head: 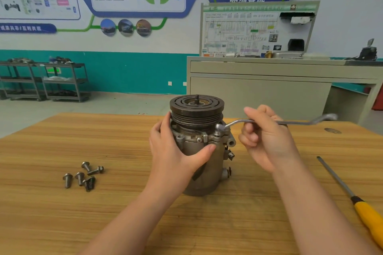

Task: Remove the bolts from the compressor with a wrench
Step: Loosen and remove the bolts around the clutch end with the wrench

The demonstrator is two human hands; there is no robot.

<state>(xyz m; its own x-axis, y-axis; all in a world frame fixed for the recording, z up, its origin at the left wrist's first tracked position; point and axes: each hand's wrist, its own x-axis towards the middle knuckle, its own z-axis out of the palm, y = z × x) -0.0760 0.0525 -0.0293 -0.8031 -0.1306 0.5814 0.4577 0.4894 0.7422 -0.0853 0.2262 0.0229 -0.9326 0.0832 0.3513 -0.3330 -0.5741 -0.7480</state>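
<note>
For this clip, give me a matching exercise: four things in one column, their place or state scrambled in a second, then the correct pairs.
Column 1:
1. wrench
2. loose bolts
3. screwdriver
4. compressor

Column 2:
A. lying on the wooden table, near right
B. gripped by the right hand, one end on a flange bolt
C. upright, steadied by the left hand
D. clustered on the table, left of the compressor

Pairs: 1-B, 2-D, 3-A, 4-C

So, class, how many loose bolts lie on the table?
5, clustered left of the compressor. That last clump may hide another.
</note>
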